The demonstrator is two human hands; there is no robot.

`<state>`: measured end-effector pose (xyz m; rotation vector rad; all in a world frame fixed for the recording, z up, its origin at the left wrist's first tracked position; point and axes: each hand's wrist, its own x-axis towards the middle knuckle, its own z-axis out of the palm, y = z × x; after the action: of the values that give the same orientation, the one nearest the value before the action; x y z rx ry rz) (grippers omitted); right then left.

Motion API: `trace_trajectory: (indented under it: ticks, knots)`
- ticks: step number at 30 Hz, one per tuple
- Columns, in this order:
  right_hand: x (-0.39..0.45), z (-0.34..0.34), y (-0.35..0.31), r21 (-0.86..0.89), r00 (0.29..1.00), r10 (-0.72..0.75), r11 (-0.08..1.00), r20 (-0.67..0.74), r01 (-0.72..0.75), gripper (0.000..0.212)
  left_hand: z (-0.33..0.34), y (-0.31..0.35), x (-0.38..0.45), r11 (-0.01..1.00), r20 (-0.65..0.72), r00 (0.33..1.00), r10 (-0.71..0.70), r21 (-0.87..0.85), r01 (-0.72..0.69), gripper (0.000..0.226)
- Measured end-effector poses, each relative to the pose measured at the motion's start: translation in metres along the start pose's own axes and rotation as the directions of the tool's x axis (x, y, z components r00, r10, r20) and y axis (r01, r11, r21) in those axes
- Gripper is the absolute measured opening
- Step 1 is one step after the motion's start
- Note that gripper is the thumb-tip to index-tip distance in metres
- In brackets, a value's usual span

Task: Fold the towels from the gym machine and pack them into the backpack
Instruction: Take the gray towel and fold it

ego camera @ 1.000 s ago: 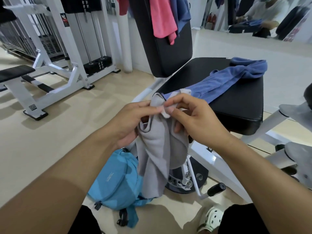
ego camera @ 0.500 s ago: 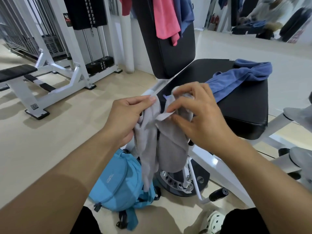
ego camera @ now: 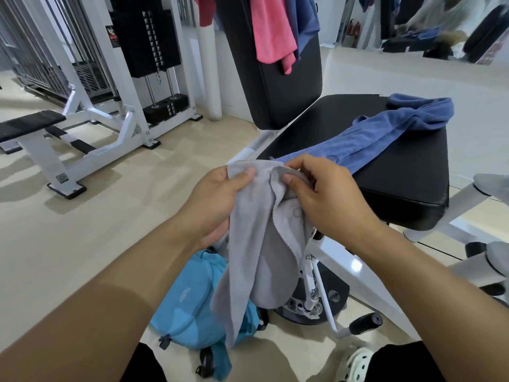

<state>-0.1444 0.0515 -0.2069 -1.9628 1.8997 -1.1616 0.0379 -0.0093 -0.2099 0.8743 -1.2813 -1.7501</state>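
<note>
Grey towel (ego camera: pixel 259 244): hangs in the air before the seat, above the backpack.
Hands: left hand (ego camera: pixel 217 199) and right hand (ego camera: pixel 327 199) each pinch its top edge.
Blue towel (ego camera: pixel 385 133): lies across the black seat (ego camera: pixel 413 172).
Backpack (ego camera: pixel 192 304): blue, on the floor.
Pink towel (ego camera: pixel 271 31): draped over the backrest.

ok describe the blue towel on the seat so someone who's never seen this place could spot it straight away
Find the black padded seat of the white gym machine, just beyond the two hands. The blue towel lies bunched in a long strip across its top, running from the near left edge to the far right corner. Unlike the grey towel held in the hands and the pink towel hanging on the backrest, it lies flat and untouched.
</note>
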Motion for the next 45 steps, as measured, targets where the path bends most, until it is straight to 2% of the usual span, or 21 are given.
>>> trace_trajectory:
  ticks: [3,5,6,9,13,20,23,27,36,45]
  knots:
    - [0.002,-0.005,-0.004,-0.080,0.994,-0.095,0.992,0.060,0.099,0.008,-0.004,-0.003,0.005,0.990,-0.217,0.974,0.059,0.139,-0.030,0.016]
    - [0.001,-0.008,-0.011,-0.092,0.980,-0.194,0.976,0.054,0.198,0.006,-0.004,-0.002,0.003,0.988,-0.276,0.956,0.098,0.138,-0.061,0.017]
    - [-0.001,-0.010,-0.016,-0.043,0.977,-0.205,0.977,0.052,0.207,0.006,-0.002,0.001,0.001,0.989,-0.284,0.953,0.104,0.130,-0.069,0.020]
    - [-0.007,-0.013,-0.029,0.221,0.984,-0.146,0.968,0.103,0.121,0.006,0.004,0.006,-0.005,0.988,-0.241,0.965,0.105,0.139,-0.073,0.021]
    - [-0.008,-0.012,-0.036,0.301,0.985,-0.094,0.952,0.142,0.047,0.006,0.015,0.006,-0.013,0.989,-0.131,0.988,0.086,0.130,-0.069,0.011]
    - [-0.006,-0.010,-0.028,0.213,0.999,0.046,0.976,0.013,-0.048,0.012,0.013,0.006,-0.015,0.999,-0.045,0.999,-0.005,-0.038,0.003,0.014]
    - [-0.004,-0.012,-0.027,0.211,0.999,0.045,0.977,0.003,-0.044,0.011,0.009,0.004,-0.013,0.999,0.004,0.999,-0.032,-0.014,0.032,0.027]
    - [-0.003,-0.012,-0.026,0.198,0.999,0.046,0.979,-0.001,-0.045,0.012,0.008,0.005,-0.014,0.999,0.034,0.998,-0.050,0.009,0.050,0.025]
    - [-0.002,-0.012,-0.022,0.183,0.999,0.038,0.982,0.004,-0.038,0.014,0.008,0.006,-0.015,0.960,-0.013,0.989,0.149,0.240,-0.141,0.019]
    - [-0.004,-0.011,-0.021,0.155,1.000,0.016,0.988,0.020,-0.019,0.015,0.007,0.005,-0.016,0.922,0.047,0.978,0.204,0.328,-0.207,0.011]
